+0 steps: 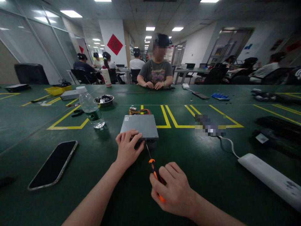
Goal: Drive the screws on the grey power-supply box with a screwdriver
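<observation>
A grey metal computer power supply unit lies flat on the green table in front of me, a bundle of coloured wires coming out behind it. My left hand grips its near left part, fingers on the top and thumb against the front edge. In my right hand is a screwdriver with an orange and black handle, the fingers wrapped round it. Its thin shaft points away from me, and the tip meets the near face of the unit. The exact spot under the tip is too small to make out.
Left of the unit stand a water bottle and a metal bowl; a phone lies nearer. To the right are a white power strip with a cable and a blurred device. Across the table sits a person.
</observation>
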A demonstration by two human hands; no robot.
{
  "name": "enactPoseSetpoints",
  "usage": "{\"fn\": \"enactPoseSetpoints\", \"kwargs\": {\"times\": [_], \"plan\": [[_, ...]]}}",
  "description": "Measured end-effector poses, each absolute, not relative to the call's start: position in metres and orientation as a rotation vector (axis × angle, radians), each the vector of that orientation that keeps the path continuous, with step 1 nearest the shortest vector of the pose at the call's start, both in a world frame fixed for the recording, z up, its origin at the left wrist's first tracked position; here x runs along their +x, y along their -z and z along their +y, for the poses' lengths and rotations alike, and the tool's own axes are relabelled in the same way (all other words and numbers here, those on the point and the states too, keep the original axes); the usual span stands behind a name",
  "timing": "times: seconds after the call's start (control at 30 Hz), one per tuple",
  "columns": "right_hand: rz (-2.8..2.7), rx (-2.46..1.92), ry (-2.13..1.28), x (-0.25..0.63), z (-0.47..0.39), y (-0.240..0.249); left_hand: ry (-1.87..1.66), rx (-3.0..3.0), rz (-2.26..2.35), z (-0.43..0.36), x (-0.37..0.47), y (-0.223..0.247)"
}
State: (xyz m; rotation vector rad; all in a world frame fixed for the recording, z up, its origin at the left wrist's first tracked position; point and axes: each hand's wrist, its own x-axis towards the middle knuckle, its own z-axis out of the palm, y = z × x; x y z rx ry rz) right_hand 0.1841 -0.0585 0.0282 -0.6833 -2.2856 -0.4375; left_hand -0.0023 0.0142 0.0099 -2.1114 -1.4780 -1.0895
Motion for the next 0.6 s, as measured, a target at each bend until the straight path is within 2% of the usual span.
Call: {"fn": "enactPoseSetpoints", "kwargs": {"times": [0.3,0.6], "plan": [[-2.242,-0.731,0.306,0.1856,-0.0562,-0.0275,1.098,-2.107,-1.483,0.0148,-0.0025,-0.0081],[-2.286,-0.697,0.365,0.1847,-0.057,-0.0291,1.086,-2.125,-1.5,0.0139,-0.0024,-0.011]]}}
